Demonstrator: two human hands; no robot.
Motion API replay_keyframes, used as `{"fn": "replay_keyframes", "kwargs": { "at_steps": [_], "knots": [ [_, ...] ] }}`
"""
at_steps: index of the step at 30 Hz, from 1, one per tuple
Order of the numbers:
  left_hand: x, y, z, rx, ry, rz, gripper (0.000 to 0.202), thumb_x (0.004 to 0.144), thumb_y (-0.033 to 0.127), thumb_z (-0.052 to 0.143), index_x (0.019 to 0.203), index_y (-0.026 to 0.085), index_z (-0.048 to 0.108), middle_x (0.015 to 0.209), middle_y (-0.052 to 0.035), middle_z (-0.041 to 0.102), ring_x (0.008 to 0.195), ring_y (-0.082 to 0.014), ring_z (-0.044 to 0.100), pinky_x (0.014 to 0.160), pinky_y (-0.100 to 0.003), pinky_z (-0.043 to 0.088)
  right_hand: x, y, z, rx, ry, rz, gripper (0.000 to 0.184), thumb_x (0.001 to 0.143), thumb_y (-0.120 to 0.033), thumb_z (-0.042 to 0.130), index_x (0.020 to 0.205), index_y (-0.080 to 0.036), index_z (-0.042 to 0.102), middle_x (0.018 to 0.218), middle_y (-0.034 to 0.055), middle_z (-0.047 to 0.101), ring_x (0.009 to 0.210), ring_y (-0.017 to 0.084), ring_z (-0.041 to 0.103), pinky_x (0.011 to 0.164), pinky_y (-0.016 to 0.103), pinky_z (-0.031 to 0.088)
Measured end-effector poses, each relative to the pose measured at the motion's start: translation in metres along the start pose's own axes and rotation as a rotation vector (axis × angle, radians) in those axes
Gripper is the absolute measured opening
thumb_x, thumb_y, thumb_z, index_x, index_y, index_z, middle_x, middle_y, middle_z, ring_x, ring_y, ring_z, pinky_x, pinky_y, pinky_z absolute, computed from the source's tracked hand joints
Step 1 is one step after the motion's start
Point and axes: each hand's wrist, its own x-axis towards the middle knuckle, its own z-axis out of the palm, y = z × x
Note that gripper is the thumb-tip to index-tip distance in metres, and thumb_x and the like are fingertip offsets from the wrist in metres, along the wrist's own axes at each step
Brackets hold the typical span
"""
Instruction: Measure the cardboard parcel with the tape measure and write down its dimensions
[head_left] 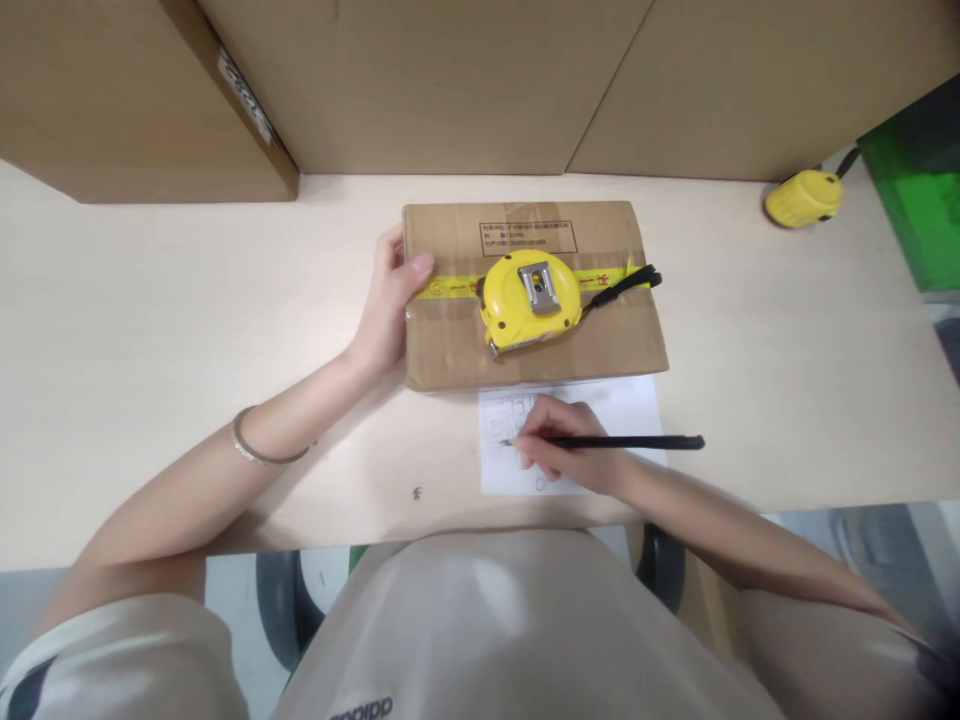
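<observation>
A small brown cardboard parcel [600,340] sealed with yellow tape lies on the pale table [150,330]. A yellow tape measure [529,300] with a black strap rests on top of it. My left hand [388,305] grips the parcel's left edge, thumb on its top face. My right hand [566,445] is closed around a black pen [637,441], its tip touching a white printed sheet [630,405] that lies just in front of the parcel.
Large cardboard boxes [420,80] stand along the back of the table. A second yellow tool [804,197] lies at the back right beside a green bin [919,195]. The table's front edge runs close to my body, above a chair.
</observation>
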Motion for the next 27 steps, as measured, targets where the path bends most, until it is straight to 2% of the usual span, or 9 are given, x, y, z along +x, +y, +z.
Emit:
{"fn": "replay_keyframes", "kwargs": {
  "at_steps": [4,8,14,19,23,27],
  "knots": [
    [0.0,-0.001,-0.002,0.011,-0.024,0.001,0.044,0.085,0.058,0.07,0.116,0.031,0.056,0.135,-0.0032,0.061,0.142,-0.0304,0.049,0.112,-0.043,0.048,-0.002,0.0,0.003,-0.079,0.109,-0.032,0.028,0.083,-0.034,0.069,0.071,-0.02,0.047,0.056,-0.0044,0.056,0.046,0.006,0.048,0.043,0.017,0.036],
    [0.0,-0.002,-0.002,0.004,-0.009,0.005,0.039,0.086,0.056,0.07,0.114,0.033,0.058,0.134,-0.0024,0.061,0.139,-0.03,0.05,0.115,-0.047,0.045,-0.003,-0.001,0.005,-0.172,0.109,-0.126,0.025,0.079,-0.023,0.066,0.063,-0.018,0.048,0.053,-0.0054,0.048,0.048,0.005,0.04,0.047,0.018,0.031],
    [0.0,-0.002,0.0,-0.017,0.006,-0.005,0.044,0.083,0.055,0.073,0.115,0.03,0.056,0.133,-0.0032,0.061,0.137,-0.0297,0.052,0.114,-0.046,0.046,-0.007,-0.005,0.006,-0.253,0.068,-0.191,0.016,0.088,-0.028,0.066,0.077,-0.019,0.059,0.061,-0.0042,0.059,0.053,0.006,0.05,0.05,0.017,0.037],
    [0.0,0.0,0.001,-0.014,-0.007,-0.006,0.043,0.084,0.056,0.071,0.114,0.03,0.055,0.133,-0.0025,0.06,0.138,-0.0299,0.052,0.112,-0.044,0.049,-0.01,-0.014,-0.013,-0.341,-0.016,-0.295,0.031,0.095,-0.026,0.051,0.066,-0.02,0.043,0.051,-0.0059,0.046,0.046,0.006,0.04,0.048,0.02,0.03],
    [0.0,0.0,0.0,-0.015,-0.009,-0.008,0.044,0.082,0.057,0.073,0.113,0.03,0.056,0.13,-0.0035,0.062,0.135,-0.0308,0.054,0.11,-0.044,0.049,-0.016,-0.03,-0.033,-0.691,-0.092,-0.496,0.034,0.091,-0.028,0.055,0.06,-0.019,0.046,0.048,-0.0034,0.046,0.046,0.008,0.035,0.051,0.028,0.024],
    [0.001,-0.001,-0.001,-0.014,0.0,-0.003,0.041,0.083,0.055,0.072,0.112,0.03,0.058,0.127,-0.0028,0.063,0.132,-0.0295,0.056,0.112,-0.045,0.048,-0.015,-0.033,-0.043,-1.095,-0.053,-0.466,0.039,0.093,-0.041,0.063,0.061,-0.018,0.061,0.046,0.0016,0.054,0.045,0.012,0.042,0.054,0.032,0.019]
  ]
}}
